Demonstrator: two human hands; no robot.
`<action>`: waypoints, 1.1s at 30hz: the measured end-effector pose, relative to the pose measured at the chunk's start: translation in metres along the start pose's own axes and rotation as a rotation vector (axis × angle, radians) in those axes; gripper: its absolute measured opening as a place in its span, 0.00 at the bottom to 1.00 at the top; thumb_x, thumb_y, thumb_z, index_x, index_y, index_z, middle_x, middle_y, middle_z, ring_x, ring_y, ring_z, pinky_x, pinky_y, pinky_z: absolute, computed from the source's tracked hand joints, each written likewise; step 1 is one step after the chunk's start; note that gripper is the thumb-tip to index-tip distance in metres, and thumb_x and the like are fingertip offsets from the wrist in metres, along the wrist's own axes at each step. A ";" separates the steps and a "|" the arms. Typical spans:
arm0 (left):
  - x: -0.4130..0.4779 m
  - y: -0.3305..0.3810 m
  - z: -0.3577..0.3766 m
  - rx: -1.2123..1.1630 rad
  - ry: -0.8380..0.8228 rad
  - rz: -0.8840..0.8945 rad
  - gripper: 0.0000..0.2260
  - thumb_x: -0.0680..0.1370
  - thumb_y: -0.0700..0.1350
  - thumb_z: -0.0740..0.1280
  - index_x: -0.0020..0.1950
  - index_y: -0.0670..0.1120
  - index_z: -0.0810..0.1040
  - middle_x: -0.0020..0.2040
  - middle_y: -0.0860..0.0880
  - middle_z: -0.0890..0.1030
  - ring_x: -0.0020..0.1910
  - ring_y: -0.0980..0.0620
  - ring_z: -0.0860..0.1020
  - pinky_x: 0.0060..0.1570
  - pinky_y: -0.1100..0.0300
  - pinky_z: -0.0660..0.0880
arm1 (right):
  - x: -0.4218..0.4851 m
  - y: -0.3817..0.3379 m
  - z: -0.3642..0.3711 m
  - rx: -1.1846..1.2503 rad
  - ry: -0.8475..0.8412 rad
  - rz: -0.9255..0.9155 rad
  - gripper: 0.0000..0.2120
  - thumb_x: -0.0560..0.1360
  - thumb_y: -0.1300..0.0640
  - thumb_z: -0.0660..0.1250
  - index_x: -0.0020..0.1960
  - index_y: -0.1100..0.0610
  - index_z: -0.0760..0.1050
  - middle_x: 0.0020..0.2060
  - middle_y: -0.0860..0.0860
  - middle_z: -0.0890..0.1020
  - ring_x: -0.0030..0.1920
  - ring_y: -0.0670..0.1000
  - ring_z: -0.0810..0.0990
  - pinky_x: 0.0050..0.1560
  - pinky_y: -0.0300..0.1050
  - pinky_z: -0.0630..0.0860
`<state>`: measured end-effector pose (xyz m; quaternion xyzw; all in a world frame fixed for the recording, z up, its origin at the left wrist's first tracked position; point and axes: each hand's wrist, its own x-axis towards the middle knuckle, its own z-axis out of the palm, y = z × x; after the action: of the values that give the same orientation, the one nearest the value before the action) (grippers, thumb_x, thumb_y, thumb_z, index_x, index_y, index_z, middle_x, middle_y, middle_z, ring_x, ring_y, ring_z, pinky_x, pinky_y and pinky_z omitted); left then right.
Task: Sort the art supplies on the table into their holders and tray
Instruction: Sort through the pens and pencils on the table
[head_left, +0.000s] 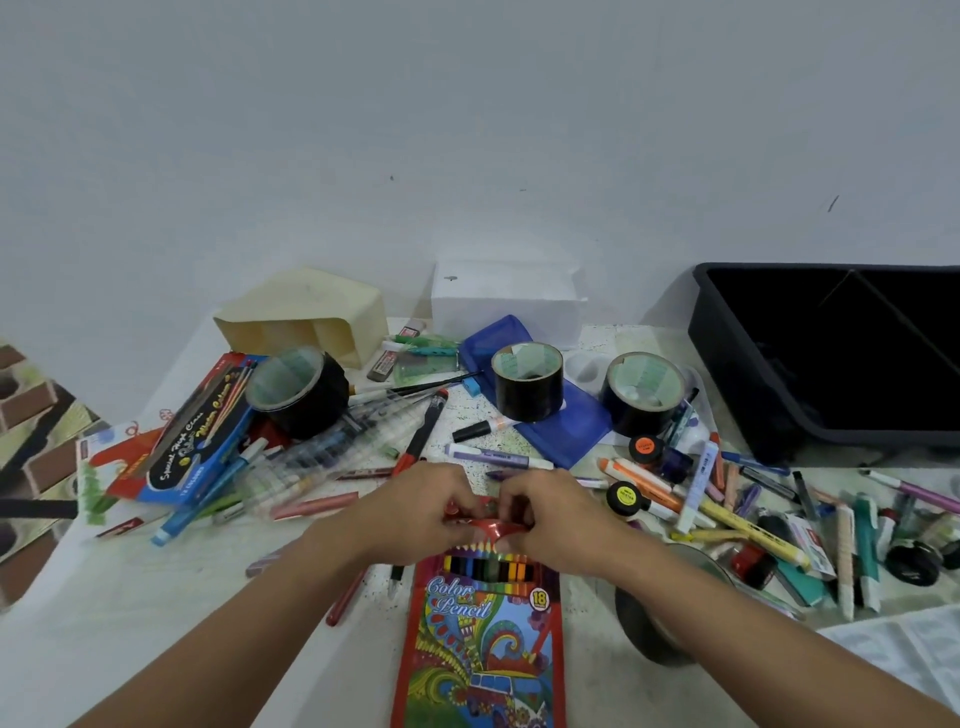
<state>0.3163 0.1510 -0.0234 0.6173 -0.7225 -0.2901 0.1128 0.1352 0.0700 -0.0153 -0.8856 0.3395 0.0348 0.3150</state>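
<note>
The color pencil box (483, 639) lies flat on the table (156, 623), reaching from the hands down toward 6 o'clock. Its red flap (493, 529) sits right between the fingers of the 2 hands. The left hand (415, 512) and the right hand (550, 519) have curled fingers and pinch that flap. The black tray (727, 332) stands well apart at 2 o'clock.

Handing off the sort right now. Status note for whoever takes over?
Hands: left hand and right hand both pinch the top flap of the color pencil box, lying at the near edge.
Holders: black tray far right, inside too dark to read; beige holder far left, tipped on its side.
Done: nothing visibly sorted.
Left: loose pens and markers and tape rolls scattered on the table.
</note>
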 end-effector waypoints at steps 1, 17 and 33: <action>-0.001 0.000 0.001 -0.002 -0.003 0.008 0.10 0.79 0.53 0.69 0.56 0.52 0.85 0.46 0.49 0.78 0.45 0.56 0.73 0.46 0.56 0.71 | 0.001 0.000 -0.001 0.010 -0.006 0.012 0.08 0.70 0.54 0.78 0.45 0.53 0.80 0.42 0.44 0.78 0.42 0.44 0.76 0.40 0.39 0.71; 0.006 0.016 0.018 -0.112 0.222 -0.232 0.10 0.70 0.51 0.76 0.49 0.54 0.84 0.39 0.58 0.79 0.41 0.60 0.77 0.40 0.63 0.71 | 0.012 0.011 -0.007 -0.021 0.008 0.021 0.12 0.65 0.49 0.81 0.45 0.51 0.82 0.41 0.45 0.81 0.40 0.45 0.79 0.37 0.35 0.72; -0.008 0.012 0.037 -0.071 0.268 -0.250 0.14 0.77 0.48 0.73 0.62 0.53 0.81 0.55 0.55 0.77 0.57 0.52 0.75 0.55 0.55 0.73 | 0.011 0.011 0.002 -0.016 -0.007 0.087 0.11 0.67 0.52 0.80 0.45 0.48 0.79 0.43 0.45 0.81 0.42 0.44 0.80 0.40 0.40 0.78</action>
<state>0.2891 0.1693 -0.0448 0.7311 -0.6079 -0.2425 0.1928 0.1370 0.0583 -0.0262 -0.8722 0.3765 0.0544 0.3075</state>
